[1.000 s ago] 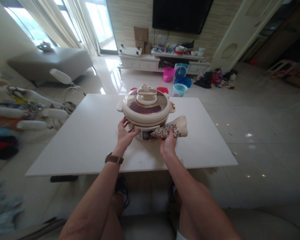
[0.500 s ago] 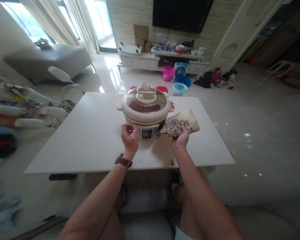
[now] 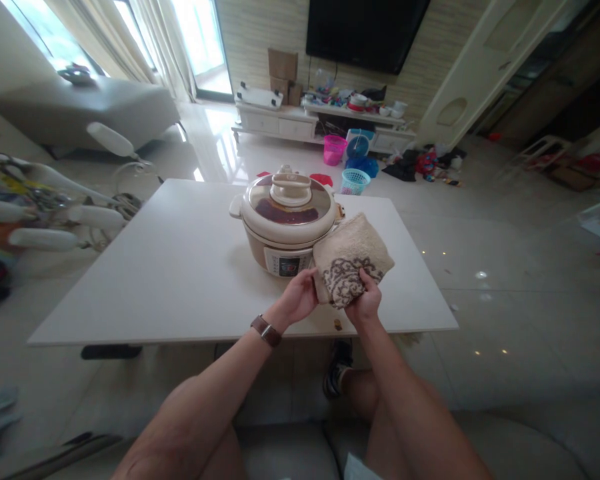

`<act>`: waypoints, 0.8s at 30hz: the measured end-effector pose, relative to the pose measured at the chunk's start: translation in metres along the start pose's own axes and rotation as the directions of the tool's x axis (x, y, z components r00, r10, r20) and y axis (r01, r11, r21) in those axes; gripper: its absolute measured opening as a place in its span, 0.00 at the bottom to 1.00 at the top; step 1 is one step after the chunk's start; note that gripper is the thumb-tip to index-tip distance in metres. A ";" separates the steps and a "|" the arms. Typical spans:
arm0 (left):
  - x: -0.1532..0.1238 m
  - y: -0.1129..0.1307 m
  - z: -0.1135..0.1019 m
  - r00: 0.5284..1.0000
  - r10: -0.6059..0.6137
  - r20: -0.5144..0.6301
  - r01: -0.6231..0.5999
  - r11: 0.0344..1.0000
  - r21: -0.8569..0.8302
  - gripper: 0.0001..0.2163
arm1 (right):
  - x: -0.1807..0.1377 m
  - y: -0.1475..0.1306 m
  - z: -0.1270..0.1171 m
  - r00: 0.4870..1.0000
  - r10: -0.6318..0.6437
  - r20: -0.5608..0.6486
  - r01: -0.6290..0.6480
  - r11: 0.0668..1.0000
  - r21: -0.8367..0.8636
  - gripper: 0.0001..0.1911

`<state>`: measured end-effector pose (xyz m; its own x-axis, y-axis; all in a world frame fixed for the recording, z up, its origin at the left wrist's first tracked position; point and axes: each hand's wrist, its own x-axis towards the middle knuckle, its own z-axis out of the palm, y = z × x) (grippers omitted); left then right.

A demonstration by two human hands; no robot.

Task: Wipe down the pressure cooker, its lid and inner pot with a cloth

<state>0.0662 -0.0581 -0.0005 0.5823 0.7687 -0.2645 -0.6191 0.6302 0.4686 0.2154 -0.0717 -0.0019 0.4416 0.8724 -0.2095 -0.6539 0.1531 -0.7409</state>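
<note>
Two hands meet on one folded cloth (image 3: 353, 257), head view. The cloth, beige with a dark scroll border, is held just in front of and to the right of the electric cooker (image 3: 286, 220). Whether its far edge touches the cooker's side or only comes close cannot be told. On the cloth's near left edge the left hand (image 3: 297, 300), which wears a wristwatch (image 3: 266, 331), is closed. The right hand (image 3: 364, 303) pinches the near right corner, fingers over the patterned border. The cooker stands lidded towards the far middle of the white bench (image 3: 180, 267), with its control panel (image 3: 285, 265) facing the person. Handling, as a judgement: the cloth looks light, soft and thick-piled, unlikely to slip or break, but limp. Gripped at one corner it would probably fall open, so the folded edges, taken together from both sides, seem the surer hold.
</note>
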 end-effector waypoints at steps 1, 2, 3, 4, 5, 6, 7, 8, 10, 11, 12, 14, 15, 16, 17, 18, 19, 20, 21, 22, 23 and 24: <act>0.000 0.001 0.001 1.000 -0.017 0.006 0.017 1.000 -0.005 0.15 | -0.001 0.003 -0.001 1.000 -0.029 -0.008 0.029 0.999 -0.035 0.16; 0.001 0.001 0.002 1.000 -0.029 0.004 0.029 1.000 -0.006 0.15 | -0.002 0.005 -0.001 0.997 -0.074 -0.017 0.072 0.995 -0.073 0.17; 0.001 0.001 0.002 0.999 -0.034 -0.003 0.034 0.999 -0.006 0.16 | -0.003 0.006 -0.001 0.992 -0.124 -0.023 0.121 0.986 -0.111 0.18; 0.002 0.000 0.002 0.999 -0.032 -0.011 0.032 0.999 -0.004 0.16 | -0.004 0.008 0.000 0.986 -0.168 -0.023 0.163 0.977 -0.140 0.19; 0.003 -0.001 0.002 1.000 -0.027 -0.016 0.027 1.000 -0.003 0.16 | -0.005 0.008 0.001 0.980 -0.196 -0.023 0.190 0.969 -0.156 0.20; 0.004 -0.002 0.002 1.000 -0.018 -0.017 0.018 1.000 -0.003 0.16 | -0.007 0.009 0.002 0.979 -0.200 -0.026 0.194 0.968 -0.157 0.21; 0.005 -0.003 0.001 1.000 -0.011 -0.016 0.011 1.000 -0.003 0.16 | -0.009 0.009 0.003 0.984 -0.175 -0.032 0.168 0.975 -0.144 0.21; 0.006 -0.005 0.001 1.000 -0.006 -0.015 0.006 1.000 -0.004 0.15 | -0.012 0.009 0.005 0.992 -0.124 -0.037 0.119 0.985 -0.124 0.20; 0.007 -0.007 -0.001 1.000 -0.005 -0.020 0.005 1.000 -0.006 0.15 | -0.017 0.008 0.009 0.999 0.015 -0.035 -0.018 0.997 -0.081 0.17; 0.007 -0.008 -0.002 1.000 -0.009 -0.023 0.009 1.000 -0.005 0.14 | -0.019 0.006 0.010 0.996 0.084 -0.028 -0.086 0.994 -0.063 0.16; 0.007 -0.009 -0.003 1.000 -0.015 -0.023 0.015 1.000 -0.003 0.14 | -0.021 0.005 0.012 0.990 0.143 -0.018 -0.143 0.988 -0.051 0.15; 0.007 -0.010 -0.004 1.000 -0.022 -0.015 0.022 1.000 0.009 0.15 | -0.024 0.000 0.013 0.973 0.230 0.007 -0.229 0.973 -0.037 0.14; 0.007 -0.010 -0.004 1.000 -0.019 -0.009 0.019 1.000 0.016 0.16 | -0.024 -0.003 0.013 0.963 0.267 0.022 -0.266 0.963 -0.034 0.13; 0.006 -0.010 -0.004 1.000 -0.012 -0.004 0.012 1.000 0.023 0.17 | -0.024 -0.006 0.012 0.953 0.300 0.039 -0.298 0.954 -0.033 0.13; 0.005 -0.010 -0.003 1.000 -0.007 -0.001 0.007 1.000 0.029 0.17 | -0.024 -0.008 0.011 0.945 0.323 0.055 -0.321 0.946 -0.033 0.13; 0.005 -0.010 -0.002 1.000 -0.002 0.001 0.002 0.999 0.035 0.18 | -0.023 -0.010 0.010 0.940 0.334 0.067 -0.333 0.942 -0.033 0.12; 0.004 -0.010 -0.001 1.000 0.005 0.002 -0.005 0.999 0.041 0.19 | -0.021 -0.012 0.008 0.939 0.334 0.078 -0.333 0.942 -0.033 0.12; 0.004 -0.011 0.001 1.000 0.017 0.003 -0.017 0.999 0.046 0.20 | -0.019 -0.013 0.006 0.942 0.325 0.088 -0.323 0.946 -0.035 0.11; 0.004 -0.012 0.002 0.999 0.032 0.003 -0.032 0.998 0.050 0.20 | -0.017 -0.014 0.005 0.947 0.307 0.097 -0.305 0.952 -0.038 0.10; 0.004 -0.012 0.003 0.999 0.049 0.003 -0.049 0.997 0.055 0.20 | -0.015 -0.014 0.003 0.954 0.280 0.102 -0.278 0.960 -0.041 0.09; 0.004 -0.013 0.003 0.998 0.069 0.000 -0.069 0.996 0.062 0.20 | -0.013 -0.014 0.002 0.966 0.237 0.098 -0.234 0.971 -0.042 0.08; 0.004 -0.014 0.004 0.996 0.088 -0.005 -0.088 0.993 0.073 0.19 | -0.010 -0.013 0.000 0.979 0.184 0.088 -0.181 0.983 -0.038 0.07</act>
<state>0.0792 -0.0642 -0.0052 0.5227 0.8220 -0.2261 -0.6280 0.5506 0.5499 0.2192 -0.0827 0.0101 0.2579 0.9231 -0.2854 -0.6992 -0.0255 -0.7145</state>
